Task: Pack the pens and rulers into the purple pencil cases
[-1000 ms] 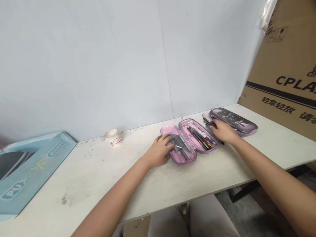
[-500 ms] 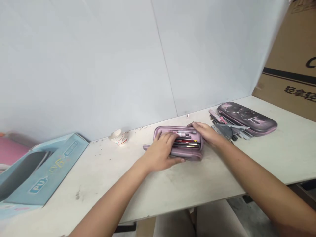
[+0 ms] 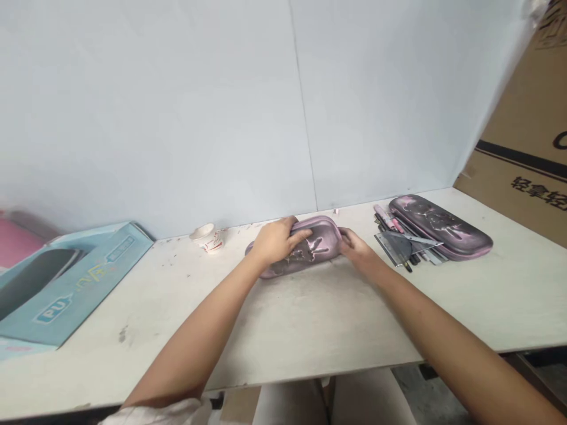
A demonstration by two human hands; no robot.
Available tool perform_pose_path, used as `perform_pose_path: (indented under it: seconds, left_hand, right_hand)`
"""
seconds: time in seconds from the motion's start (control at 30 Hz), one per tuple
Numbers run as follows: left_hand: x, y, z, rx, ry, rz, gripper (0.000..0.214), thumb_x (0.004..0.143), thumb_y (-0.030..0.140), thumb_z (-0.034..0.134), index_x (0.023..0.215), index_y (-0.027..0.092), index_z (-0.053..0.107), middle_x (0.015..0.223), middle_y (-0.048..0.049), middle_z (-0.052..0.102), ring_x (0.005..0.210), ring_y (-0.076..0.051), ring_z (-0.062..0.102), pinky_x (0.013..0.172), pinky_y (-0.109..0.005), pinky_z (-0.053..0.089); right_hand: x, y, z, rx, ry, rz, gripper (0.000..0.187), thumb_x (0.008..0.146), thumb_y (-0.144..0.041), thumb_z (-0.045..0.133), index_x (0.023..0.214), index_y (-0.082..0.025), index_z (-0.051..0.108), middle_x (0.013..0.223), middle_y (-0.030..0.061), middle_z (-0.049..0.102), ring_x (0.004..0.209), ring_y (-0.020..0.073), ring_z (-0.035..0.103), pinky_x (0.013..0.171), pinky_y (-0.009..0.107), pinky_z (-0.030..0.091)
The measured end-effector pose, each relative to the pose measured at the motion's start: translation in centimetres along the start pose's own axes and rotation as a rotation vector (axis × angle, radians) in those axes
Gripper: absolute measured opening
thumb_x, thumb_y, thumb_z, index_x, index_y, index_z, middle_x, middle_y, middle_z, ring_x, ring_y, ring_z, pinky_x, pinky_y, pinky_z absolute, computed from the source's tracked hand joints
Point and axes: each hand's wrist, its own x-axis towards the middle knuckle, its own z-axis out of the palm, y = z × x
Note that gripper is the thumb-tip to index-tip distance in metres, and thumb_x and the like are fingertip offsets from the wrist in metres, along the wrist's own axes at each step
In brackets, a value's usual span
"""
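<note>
closed pencil case [image 3: 310,255], left hand [image 3: 274,239] clasped over it — right hand [image 3: 357,251] pinching its end

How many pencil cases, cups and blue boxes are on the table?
Pencil cases: 2
Cups: 1
Blue boxes: 1
Total: 4
</note>
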Motion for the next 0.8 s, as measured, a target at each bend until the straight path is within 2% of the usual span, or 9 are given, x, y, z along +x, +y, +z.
perform_pose_path:
  seconds: [0.07,0.13,0.33,0.4,0.47,0.57,0.63,0.7,0.8]
  left_hand:
    - [-0.7,-0.8,-0.2,-0.041,0.06,-0.071,0.051,0.086,0.058,0.025,0.095,0.018,0.055,0.085,-0.0068,0.065,0.078,-0.022,0.06,0.063,-0.028,0.038]
    - [-1.5,-1.1,-0.4,-0.069,0.093,-0.114,0.05,0.086,0.057,0.024,0.095,0.019,0.056,0.084,-0.0064,0.065,0.078,-0.022,0.06,0.064,-0.028,0.038]
    - [-2.9,-0.6,-0.4,-0.072,0.111,-0.166,0.05,0.085,0.058,0.027,0.094,0.018,0.055,0.086,-0.0064,0.065,0.08,-0.022,0.06,0.063,-0.028,0.037]
    - [-3.0,-0.6,-0.4,-0.086,0.124,-0.188,0.051,0.085,0.059,0.026,0.094,0.018,0.055,0.085,-0.0064,0.065,0.078,-0.022,0.059,0.062,-0.027,0.036]
    - [-3.0,-0.6,-0.2,-0.101,0.138,-0.206,0.054,0.085,0.061,0.024,0.094,0.018,0.056,0.084,-0.0066,0.065,0.077,-0.022,0.059,0.061,-0.027,0.036]
    - [-2.8,-0.5,0.1,-0.098,0.15,-0.223,0.059,0.082,0.066,0.022,0.092,0.018,0.056,0.085,-0.0071,0.065,0.077,-0.022,0.06,0.062,-0.028,0.036]
    - [-2.5,-0.1,0.4,-0.079,0.146,-0.229,0.062,0.082,0.067,0.021,0.091,0.018,0.057,0.086,-0.0077,0.065,0.079,-0.023,0.06,0.063,-0.028,0.037]
    - [-2.3,0.3,0.7,-0.055,0.128,-0.207,0.064,0.081,0.069,0.019,0.09,0.018,0.057,0.087,-0.0084,0.065,0.081,-0.024,0.06,0.063,-0.029,0.037]
    - [-2.0,1.3,1.4,-0.019,0.117,-0.134,0.068,0.079,0.071,0.017,0.09,0.016,0.057,0.087,-0.0097,0.065,0.081,-0.025,0.061,0.064,-0.03,0.038]
  right_hand:
    - [-0.1,0.7,0.6,-0.068,-0.115,0.027,0.058,0.069,-0.053,0.062,0.112,-0.017,0.048,0.11,0.0097,0.061,0.1,0.0198,0.058,0.085,0.032,0.045]
    - [-0.3,1.4,1.2,-0.152,-0.186,0.043,0.049,0.069,-0.048,0.063,0.105,-0.017,0.053,0.1,0.0075,0.063,0.091,0.0189,0.06,0.081,0.032,0.045]
    - [-0.7,1.6,2.0,-0.433,-0.088,-0.053,0.028,0.079,-0.044,0.052,0.085,-0.018,0.061,0.079,0.0024,0.065,0.074,0.0171,0.059,0.069,0.029,0.044]
    - [-1.0,1.3,2.0,-0.516,-0.091,-0.11,0.029,0.085,-0.04,0.042,0.081,-0.018,0.061,0.079,0.0029,0.066,0.075,0.0163,0.059,0.07,0.028,0.043]
    - [-1.2,0.9,1.8,-0.729,-0.071,-0.188,0.033,0.089,-0.035,0.034,0.08,-0.018,0.061,0.082,0.0056,0.066,0.08,0.0175,0.058,0.073,0.028,0.041]
    - [-1.5,0.5,1.1,-1.183,-0.01,-0.288,0.034,0.089,-0.028,0.031,0.081,-0.016,0.062,0.085,0.0112,0.064,0.085,0.0215,0.055,0.076,0.032,0.037]
    - [-1.5,0.2,0.2,-1.407,0.011,-0.326,0.03,0.086,-0.022,0.033,0.083,-0.015,0.062,0.084,0.013,0.064,0.085,0.0229,0.054,0.076,0.034,0.034]
    - [-1.4,-0.2,-1.0,-1.558,-0.005,-0.369,0.024,0.082,-0.016,0.038,0.084,-0.014,0.062,0.082,0.0132,0.064,0.084,0.0235,0.053,0.075,0.035,0.033]
    - [-1.0,-1.6,-3.2,-1.709,-0.1,-0.448,0.022,0.078,-0.012,0.041,0.084,-0.015,0.063,0.081,0.0131,0.064,0.083,0.0239,0.051,0.073,0.035,0.032]
